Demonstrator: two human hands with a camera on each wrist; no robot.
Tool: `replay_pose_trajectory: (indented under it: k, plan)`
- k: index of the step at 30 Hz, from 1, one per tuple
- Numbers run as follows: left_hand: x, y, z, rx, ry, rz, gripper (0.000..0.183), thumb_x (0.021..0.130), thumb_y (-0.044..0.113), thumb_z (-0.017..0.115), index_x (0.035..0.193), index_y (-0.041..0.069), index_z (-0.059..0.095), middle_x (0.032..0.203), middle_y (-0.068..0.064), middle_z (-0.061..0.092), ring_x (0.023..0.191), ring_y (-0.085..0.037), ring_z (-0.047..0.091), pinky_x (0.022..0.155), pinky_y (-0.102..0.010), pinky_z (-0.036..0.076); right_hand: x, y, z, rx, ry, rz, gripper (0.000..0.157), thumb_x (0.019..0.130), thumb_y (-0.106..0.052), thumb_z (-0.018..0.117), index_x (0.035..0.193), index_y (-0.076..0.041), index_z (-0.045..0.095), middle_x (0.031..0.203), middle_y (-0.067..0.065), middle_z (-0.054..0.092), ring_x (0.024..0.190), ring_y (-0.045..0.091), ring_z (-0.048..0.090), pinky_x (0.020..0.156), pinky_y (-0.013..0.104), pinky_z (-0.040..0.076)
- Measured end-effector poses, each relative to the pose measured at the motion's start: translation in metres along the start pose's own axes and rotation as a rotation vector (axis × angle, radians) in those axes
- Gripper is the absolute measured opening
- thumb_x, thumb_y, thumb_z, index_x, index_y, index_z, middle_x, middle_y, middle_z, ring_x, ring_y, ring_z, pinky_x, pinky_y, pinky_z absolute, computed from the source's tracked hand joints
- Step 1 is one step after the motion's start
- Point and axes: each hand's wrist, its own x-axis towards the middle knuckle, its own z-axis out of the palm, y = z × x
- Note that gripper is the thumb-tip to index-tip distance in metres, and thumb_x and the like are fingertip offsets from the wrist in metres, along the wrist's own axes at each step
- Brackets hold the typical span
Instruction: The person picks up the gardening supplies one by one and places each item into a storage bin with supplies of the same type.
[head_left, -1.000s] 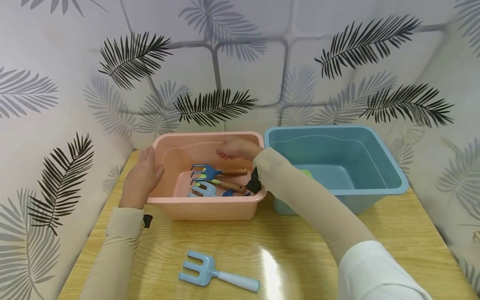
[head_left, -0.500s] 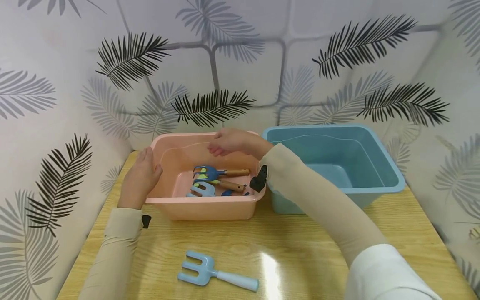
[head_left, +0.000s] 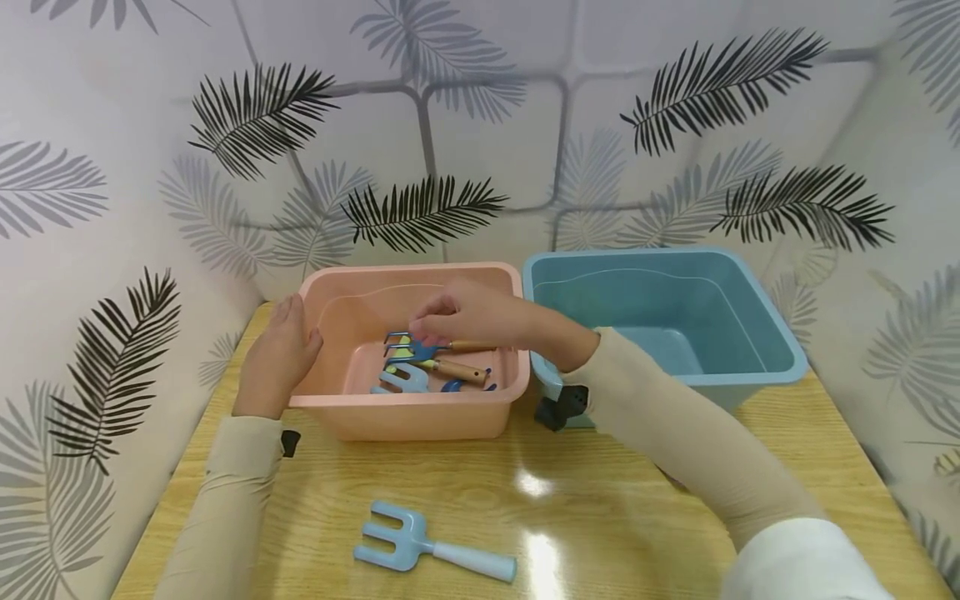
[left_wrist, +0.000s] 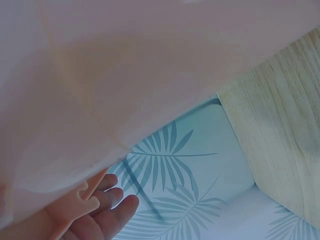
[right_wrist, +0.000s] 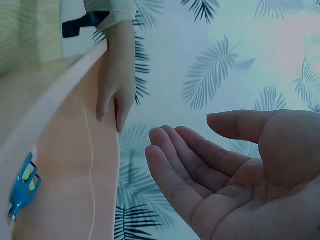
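My left hand (head_left: 276,358) holds the left rim of the pink bin (head_left: 412,418), thumb on the inner side and fingers outside. The left wrist view shows those fingertips (left_wrist: 131,202) beneath the rim. Above the same bin hovers my right hand (head_left: 465,315), fingers loosely bent and holding nothing, as the right wrist view shows its bare palm (right_wrist: 240,185). Inside the bin lie a dark blue hand rake (head_left: 427,347), a tool with a wooden handle (head_left: 463,372), a light blue fork (head_left: 405,379) and another blue piece, partly hidden by the front wall.
A blue bin (head_left: 776,333) stands right beside the pink one, partly covered by my right forearm. A light blue toy fork (head_left: 468,560) lies on the wooden table (head_left: 337,475) in front. Behind the bins rises a leaf-patterned backdrop (head_left: 495,67).
My right forearm has swung right and nearer, and the right hand has come lower and forward over the pink bin. My left hand stays on the rim.
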Motion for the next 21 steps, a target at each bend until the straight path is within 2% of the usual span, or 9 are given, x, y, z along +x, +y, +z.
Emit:
replay_pose_trajectory:
  k: [3, 7, 12, 17, 21]
  plan:
    - [0.000, 0.000, -0.002, 0.004, -0.012, -0.009, 0.061, 0.092, 0.016, 0.047, 0.138, -0.016, 0.024, 0.140, -0.035, 0.029, 0.127, -0.047, 0.032, 0.096, -0.059, 0.034, -0.012, 0.002, 0.007, -0.052, -0.015, -0.085, 0.025, 0.095, -0.020, 0.053, 0.110, -0.007, 0.067, 0.097, 0.000, 0.068, 0.090, 0.013, 0.063, 0.080, 0.024, 0.050]
    - [0.000, 0.001, -0.003, 0.008, -0.024, -0.017, 0.061, 0.093, 0.016, 0.046, 0.139, -0.016, 0.023, 0.141, -0.034, 0.028, 0.127, -0.047, 0.031, 0.097, -0.059, 0.033, -0.026, 0.010, 0.016, -0.084, -0.033, -0.138, 0.024, 0.095, -0.020, 0.053, 0.108, -0.008, 0.068, 0.091, -0.002, 0.067, 0.081, 0.010, 0.061, 0.072, 0.024, 0.051]
    - [0.001, 0.001, -0.001, 0.000, -0.022, -0.012, 0.060, 0.092, 0.015, 0.046, 0.139, -0.016, 0.023, 0.140, -0.034, 0.028, 0.124, -0.048, 0.034, 0.096, -0.059, 0.034, -0.042, 0.026, 0.027, -0.019, -0.064, -0.147, 0.026, 0.096, -0.019, 0.052, 0.112, -0.005, 0.065, 0.098, 0.001, 0.067, 0.090, 0.014, 0.063, 0.079, 0.025, 0.051]
    - [0.001, -0.001, 0.001, -0.006, -0.026, -0.010, 0.061, 0.092, 0.015, 0.047, 0.139, -0.016, 0.023, 0.141, -0.034, 0.028, 0.127, -0.047, 0.031, 0.098, -0.058, 0.032, -0.063, 0.042, 0.040, 0.031, -0.085, -0.141, 0.025, 0.097, -0.021, 0.050, 0.114, -0.010, 0.065, 0.099, -0.001, 0.064, 0.090, 0.014, 0.061, 0.081, 0.028, 0.050]
    - [0.001, -0.002, 0.000, 0.004, 0.006, 0.011, 0.060, 0.092, 0.014, 0.047, 0.138, -0.016, 0.025, 0.139, -0.035, 0.030, 0.121, -0.049, 0.038, 0.092, -0.060, 0.037, -0.075, 0.052, 0.054, 0.055, -0.121, -0.126, 0.024, 0.096, -0.024, 0.051, 0.114, -0.015, 0.065, 0.103, -0.006, 0.065, 0.093, 0.010, 0.061, 0.082, 0.027, 0.050]
